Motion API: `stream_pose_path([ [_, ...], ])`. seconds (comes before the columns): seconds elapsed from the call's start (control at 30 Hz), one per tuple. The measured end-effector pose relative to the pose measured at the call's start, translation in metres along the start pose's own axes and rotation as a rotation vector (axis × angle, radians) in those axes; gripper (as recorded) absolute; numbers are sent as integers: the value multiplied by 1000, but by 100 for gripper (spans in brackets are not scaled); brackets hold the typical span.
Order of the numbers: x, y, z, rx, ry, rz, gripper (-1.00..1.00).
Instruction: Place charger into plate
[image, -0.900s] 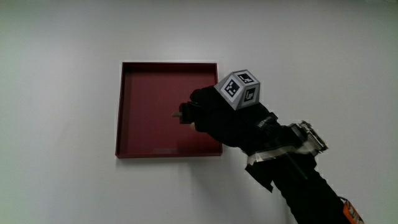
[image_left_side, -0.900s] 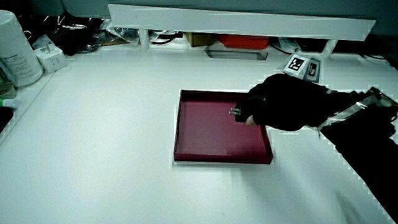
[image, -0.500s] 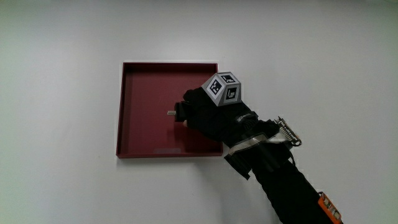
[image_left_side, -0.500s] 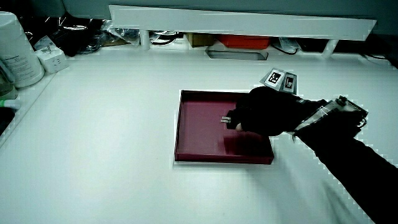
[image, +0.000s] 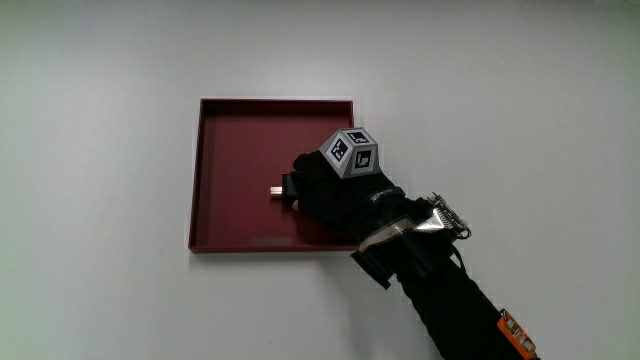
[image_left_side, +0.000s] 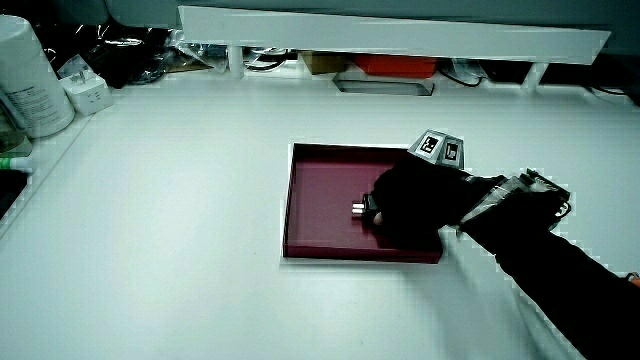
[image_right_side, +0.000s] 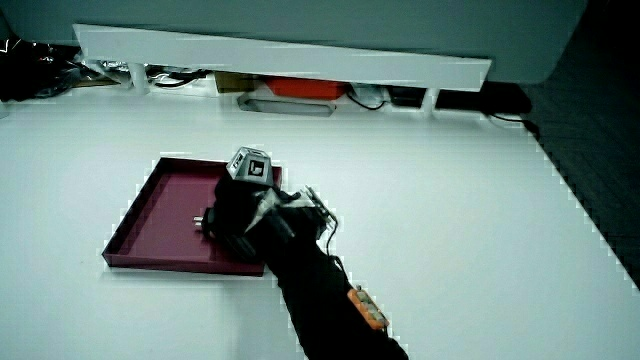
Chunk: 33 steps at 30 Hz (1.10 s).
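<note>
Hand (image: 335, 190) has moved further in over the plate (image: 235, 140) versus half a second ago and looks lower in a side view (image_left_side: 410, 210), close to the plate floor. Fingers are curled around the charger (image: 284, 189); only its prong end pokes out of the glove, pointing toward the plate's middle. So the charger is inside the plate's outline but gripped, not released; whether it touches the floor can't be told. Judgement: placement nearly done, remaining step is set down and let go. Nothing else sits in the plate, and the table around it is bare. Clutter is well apart: a white canister (image_left_side: 25, 80) and a white adapter (image_left_side: 85, 95) near the table's edge, and a partition (image_left_side: 390, 42). No obstruction.
</note>
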Motion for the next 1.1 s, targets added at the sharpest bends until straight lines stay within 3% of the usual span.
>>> stream_pose_path([
  [0.3,6,2,-5,-8,13,-10,0],
  [0.57,12,-2,-3,-10,36,-4,-47],
  [0.67,8,-12,7,-49,68,27,-65],
  [0.8,8,-24,16,-93,49,38,-88],
  [0.87,10,-31,22,-86,47,44,-100],
  [0.9,6,-38,28,-110,66,67,-100],
  [1.03,6,-57,45,-105,78,95,-100],
  [1.07,10,-59,47,-147,152,133,-100],
  [1.1,9,-66,52,-156,167,121,-100],
])
